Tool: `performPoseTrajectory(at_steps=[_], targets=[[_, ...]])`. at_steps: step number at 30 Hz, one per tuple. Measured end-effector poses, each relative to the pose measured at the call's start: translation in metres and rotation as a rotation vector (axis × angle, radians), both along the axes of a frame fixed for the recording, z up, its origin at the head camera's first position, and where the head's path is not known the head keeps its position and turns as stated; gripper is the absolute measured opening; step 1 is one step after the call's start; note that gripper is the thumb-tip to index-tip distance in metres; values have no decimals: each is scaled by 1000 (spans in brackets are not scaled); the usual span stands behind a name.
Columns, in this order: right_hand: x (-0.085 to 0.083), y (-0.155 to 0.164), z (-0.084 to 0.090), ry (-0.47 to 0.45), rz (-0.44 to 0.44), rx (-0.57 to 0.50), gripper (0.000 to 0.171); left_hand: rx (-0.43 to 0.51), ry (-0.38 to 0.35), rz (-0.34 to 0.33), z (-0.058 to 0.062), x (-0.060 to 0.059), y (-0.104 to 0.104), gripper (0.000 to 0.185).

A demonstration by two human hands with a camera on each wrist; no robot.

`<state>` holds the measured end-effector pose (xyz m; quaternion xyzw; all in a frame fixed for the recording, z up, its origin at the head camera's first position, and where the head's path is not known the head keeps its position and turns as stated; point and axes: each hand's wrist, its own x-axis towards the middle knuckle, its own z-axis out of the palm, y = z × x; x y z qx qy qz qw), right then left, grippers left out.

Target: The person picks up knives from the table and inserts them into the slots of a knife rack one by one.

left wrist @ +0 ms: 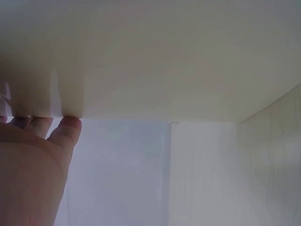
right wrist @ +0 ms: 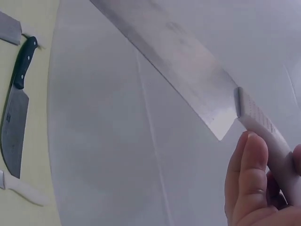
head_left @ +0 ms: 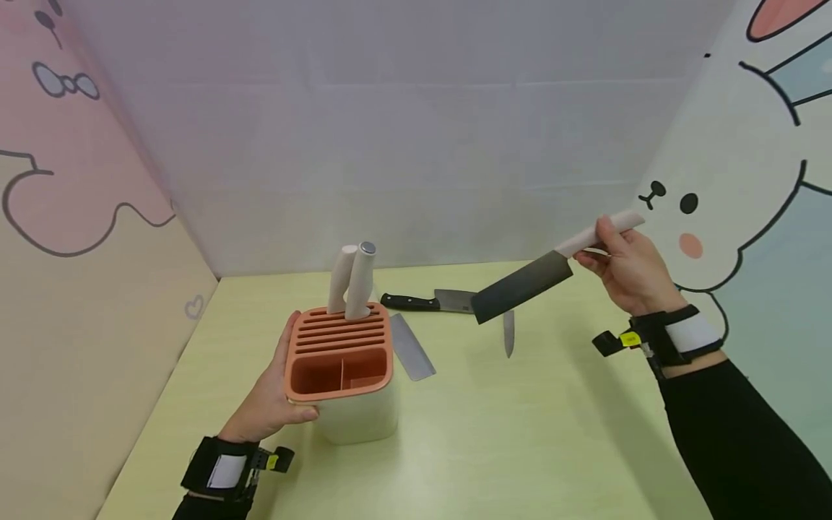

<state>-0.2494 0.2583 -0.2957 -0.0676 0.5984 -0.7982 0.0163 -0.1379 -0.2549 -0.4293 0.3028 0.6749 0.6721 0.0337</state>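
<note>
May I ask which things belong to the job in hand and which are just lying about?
Apparently in use:
raised knife, in right hand
holder, held by left hand
two white handles standing in it

Lying about, perhaps for later:
black-handled knife
wide-bladed knife
narrow-bladed knife

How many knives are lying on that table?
3 that I can see: the black-handled knife near the back, the broad-bladed knife beside the holder, and the small knife, partly covered by the raised knife in the head view. Others could hide behind the holder.
</note>
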Motion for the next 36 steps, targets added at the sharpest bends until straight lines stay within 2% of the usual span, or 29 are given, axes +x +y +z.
performPoseTrajectory(at_steps=[11, 19, 27, 36], targets=[[22, -31, 49, 146, 64, -68, 47, 4, 11, -5, -1, -1, -1, 126], [35, -71, 78, 209, 77, -99, 45, 19, 16, -18, -2, -2, 0, 125], [39, -117, 89, 283, 131, -98, 36, 18, 13, -13, -2, 0, 2, 126], [42, -157, 92, 378, 121, 89, 23, 21, 14, -18, -2, -1, 6, 126]])
